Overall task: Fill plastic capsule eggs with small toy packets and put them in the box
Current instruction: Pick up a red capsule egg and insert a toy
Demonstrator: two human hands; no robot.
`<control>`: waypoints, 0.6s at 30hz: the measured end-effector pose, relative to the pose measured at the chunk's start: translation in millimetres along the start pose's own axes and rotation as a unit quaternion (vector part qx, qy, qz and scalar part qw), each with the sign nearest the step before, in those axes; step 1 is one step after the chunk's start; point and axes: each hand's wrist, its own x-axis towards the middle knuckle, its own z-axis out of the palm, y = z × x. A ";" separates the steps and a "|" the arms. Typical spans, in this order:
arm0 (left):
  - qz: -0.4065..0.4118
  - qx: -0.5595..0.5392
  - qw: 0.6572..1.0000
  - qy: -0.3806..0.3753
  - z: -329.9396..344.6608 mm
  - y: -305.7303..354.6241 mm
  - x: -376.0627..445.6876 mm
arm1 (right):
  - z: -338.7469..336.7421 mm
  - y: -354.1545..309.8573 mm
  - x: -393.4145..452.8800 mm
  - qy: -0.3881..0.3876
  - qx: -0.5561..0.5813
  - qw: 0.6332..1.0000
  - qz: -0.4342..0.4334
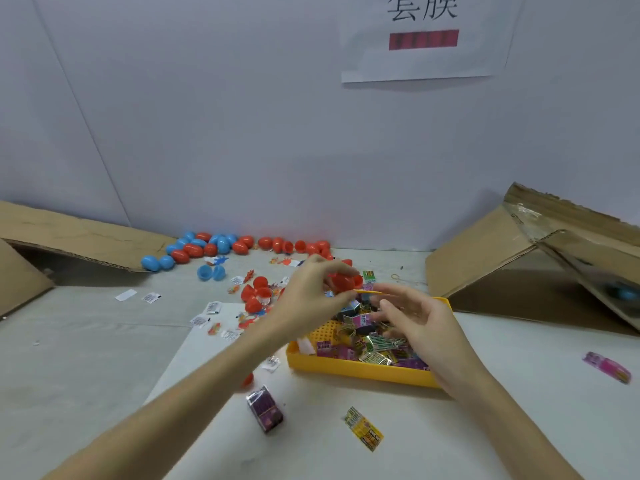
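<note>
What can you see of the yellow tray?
The yellow tray looks like moulded plastic: shallow, rectangular, with low walls and a gridded floor visible at its left. It sits flat on the white table, holding a heap of small foil packets, mostly purple and green. The right hand hovers over it; the left hand holds a red egg above its far edge.

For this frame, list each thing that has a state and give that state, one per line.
left hand: grips a red capsule egg that is open, over the tray's far end
right hand: fingers loosely spread over the packets, holds nothing
yellow tray: holds mixed toy packets, not full
blue capsule: open, halves side by side
row of eggs by the wall: most closed
left cardboard box: on its side, flap open
right cardboard box: tipped, open
</note>
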 end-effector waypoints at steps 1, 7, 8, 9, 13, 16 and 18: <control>0.009 -0.013 1.000 0.004 3.1 9.0 -15.4 | 0.9 -2.0 -2.3 -0.017 -0.004 1.000 -0.007; -0.031 -0.123 0.990 0.070 25.3 26.5 -63.4 | 1.0 -7.4 -8.3 -0.033 -0.037 0.999 0.009; -0.033 -0.133 0.988 0.075 27.5 26.6 -65.8 | 0.8 -8.1 -8.8 -0.038 -0.042 0.998 0.007; -0.029 -0.130 0.988 0.075 28.9 26.2 -67.5 | 0.7 -8.7 -9.3 -0.044 -0.046 0.998 0.005; 0.002 -0.135 0.988 0.069 28.2 23.3 -68.4 | 0.2 -7.5 -9.2 -0.064 -0.054 0.996 0.007; 0.014 -0.153 0.985 0.082 29.0 26.4 -68.1 | 0.7 -4.7 -7.6 -0.056 -0.054 0.997 -0.002; 0.016 -0.167 0.980 0.104 31.1 28.1 -68.0 | 0.6 -2.8 -6.7 -0.047 -0.044 0.998 0.008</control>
